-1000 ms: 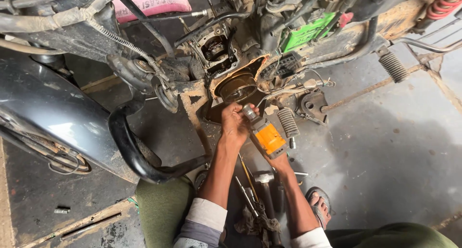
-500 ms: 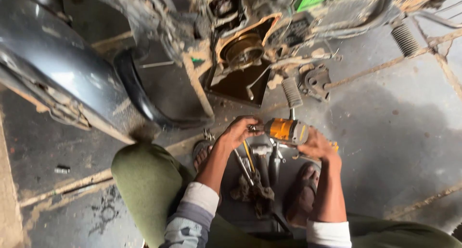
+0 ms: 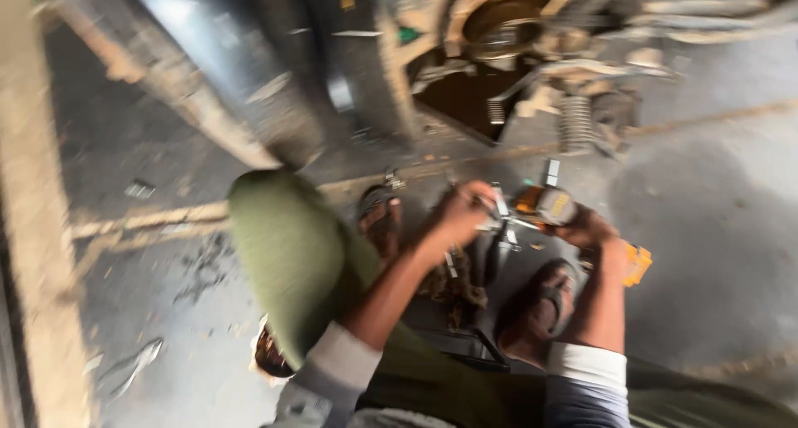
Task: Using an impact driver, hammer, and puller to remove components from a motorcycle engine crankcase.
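Item, nearest: grey-and-white cuffed sleeves and olive-green trouser knee (image 3: 287, 262) of the seated person; two sandalled feet on the stained concrete floor (image 3: 706, 253).

Item, in hand: orange and grey handheld power tool (image 3: 544, 205), held low over the floor between the feet, away from the machine. Right hand (image 3: 592, 228) is wrapped round its body; left hand (image 3: 457, 216) is closed at its front end, on what looks like a metal bit or socket, blurred. Casing orange, scuffed, dark nose; detail lost to motion blur.

Item, beneath: loose metal hand tools (image 3: 499, 245) lying on the floor.

Item, farthest: dismantled scooter engine, opened side case exposing a round brown drum (image 3: 507, 21); coil spring (image 3: 573, 120) beside it.

Progress, judged: cover already off; tool being readied, work on the drum not resumed.
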